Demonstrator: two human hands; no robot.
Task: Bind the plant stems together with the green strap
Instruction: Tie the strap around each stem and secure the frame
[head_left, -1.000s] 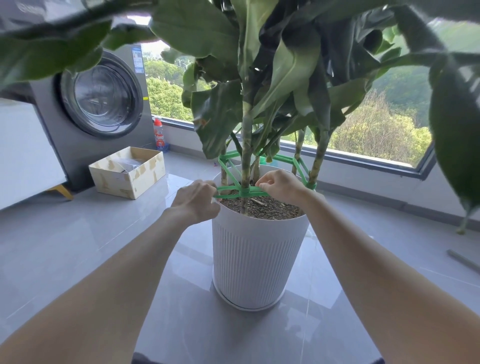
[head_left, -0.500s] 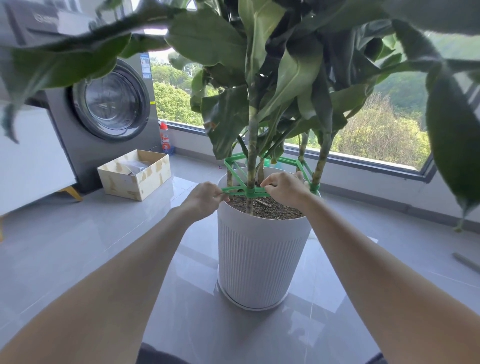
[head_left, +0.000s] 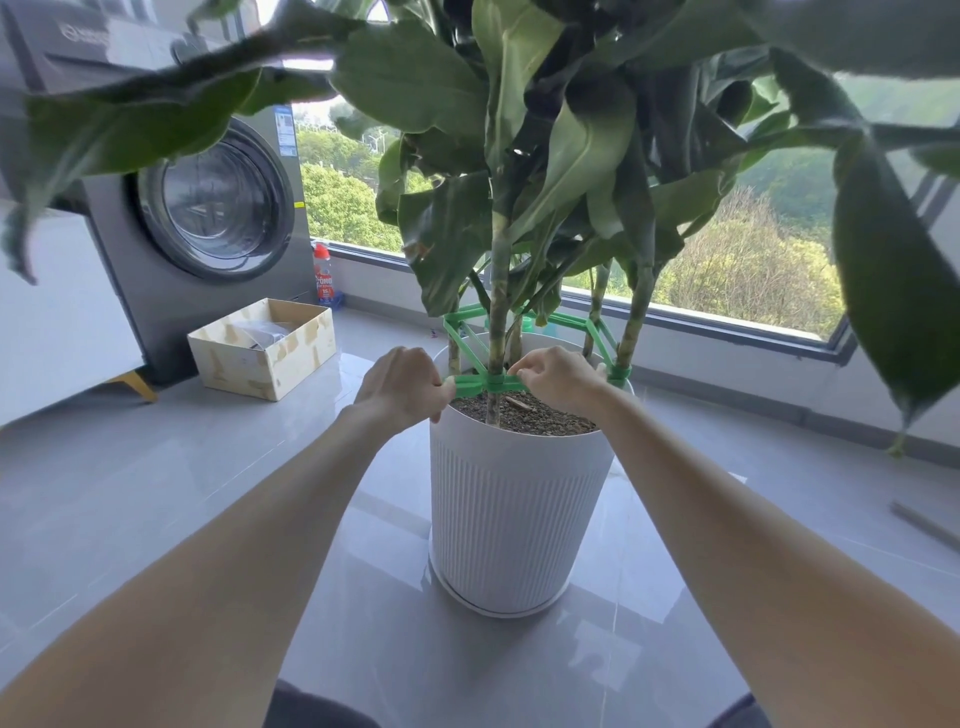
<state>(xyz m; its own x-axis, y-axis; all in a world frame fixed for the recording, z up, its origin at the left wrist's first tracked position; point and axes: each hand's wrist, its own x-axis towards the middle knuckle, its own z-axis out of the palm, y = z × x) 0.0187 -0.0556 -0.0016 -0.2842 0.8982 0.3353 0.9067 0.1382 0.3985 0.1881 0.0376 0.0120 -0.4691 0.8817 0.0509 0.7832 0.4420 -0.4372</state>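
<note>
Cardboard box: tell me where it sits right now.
In the head view the cardboard box sits on the floor at left, in front of the washing machine and left of the white plant pot.

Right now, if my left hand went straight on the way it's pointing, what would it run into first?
Probably the nearest plant stem, where the green strap your left hand grips wraps around it; depth is hard to judge.

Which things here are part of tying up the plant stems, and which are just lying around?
Part of the job: green strap, pinched by the left hand and the right hand; plant stems; white pot that holds them.
Just lying about: cardboard box; red-capped bottle; washing machine.
</note>
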